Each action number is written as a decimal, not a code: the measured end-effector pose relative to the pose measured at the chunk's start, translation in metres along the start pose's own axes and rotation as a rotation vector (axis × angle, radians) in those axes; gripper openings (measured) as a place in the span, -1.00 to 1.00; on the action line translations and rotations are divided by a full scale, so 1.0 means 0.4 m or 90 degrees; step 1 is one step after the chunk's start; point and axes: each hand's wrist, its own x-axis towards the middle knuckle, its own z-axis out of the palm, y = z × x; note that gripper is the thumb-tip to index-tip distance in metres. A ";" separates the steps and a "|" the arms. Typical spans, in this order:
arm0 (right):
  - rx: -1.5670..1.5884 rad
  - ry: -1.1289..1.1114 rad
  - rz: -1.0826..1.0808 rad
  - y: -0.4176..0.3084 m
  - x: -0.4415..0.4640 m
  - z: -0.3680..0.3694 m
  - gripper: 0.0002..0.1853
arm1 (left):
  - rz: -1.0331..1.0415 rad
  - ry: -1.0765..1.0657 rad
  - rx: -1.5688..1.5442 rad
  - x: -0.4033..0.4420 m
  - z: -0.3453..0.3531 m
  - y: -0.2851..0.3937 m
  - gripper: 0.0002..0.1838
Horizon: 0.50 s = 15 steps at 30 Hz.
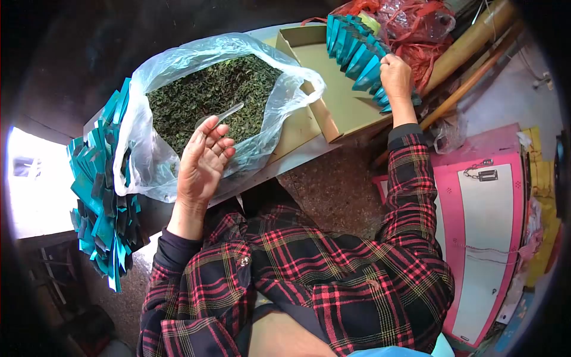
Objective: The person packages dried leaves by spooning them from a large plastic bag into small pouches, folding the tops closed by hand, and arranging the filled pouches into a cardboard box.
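My left hand [204, 159], palm up with its fingers curled, is in front of an open clear plastic bag [140, 107] of dried, dark green tea leaves [196, 83]. Between its thumb and fingers is a slim clear plastic spoon [231, 111], partly hidden by the hand and pointing over the leaves. To the right, my right hand [397, 77] is closed at the edge of a row of teal foil packets [352, 52]. These packets stand overlapping in a shallow cardboard box [330, 116]. The fingertips against the packets are partly hidden.
More teal foil strips or packets [98, 196] hang in a heap over the table's left edge. Red plastic bags [416, 30] lie behind the box. Wooden poles [470, 50] lean at the upper right, above a pink and white cabinet [485, 238].
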 end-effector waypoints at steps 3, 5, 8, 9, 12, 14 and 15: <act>-0.024 -0.014 0.005 0.011 -0.003 0.027 -0.87 | -0.013 -0.002 -0.005 0.007 0.001 -0.001 -0.47; -0.038 -0.017 -0.002 0.020 0.004 0.038 -0.87 | -0.021 0.007 0.002 0.011 0.005 -0.002 -0.47; -0.027 -0.019 -0.013 0.028 0.009 0.048 -0.88 | -0.033 0.014 0.006 0.015 0.001 -0.008 -0.47; -0.029 -0.015 -0.022 0.030 0.011 0.051 -0.88 | -0.036 0.014 0.004 0.017 -0.001 -0.009 -0.47; -0.030 -0.014 -0.035 0.032 0.011 0.058 -0.88 | -0.037 0.012 0.007 0.020 -0.003 -0.011 -0.46; -0.030 -0.017 -0.039 0.031 0.011 0.059 -0.88 | -0.040 0.019 0.011 0.018 -0.001 -0.010 -0.46; -0.032 -0.025 -0.031 0.031 0.013 0.057 -0.88 | -0.043 0.024 0.017 0.018 0.000 -0.009 -0.46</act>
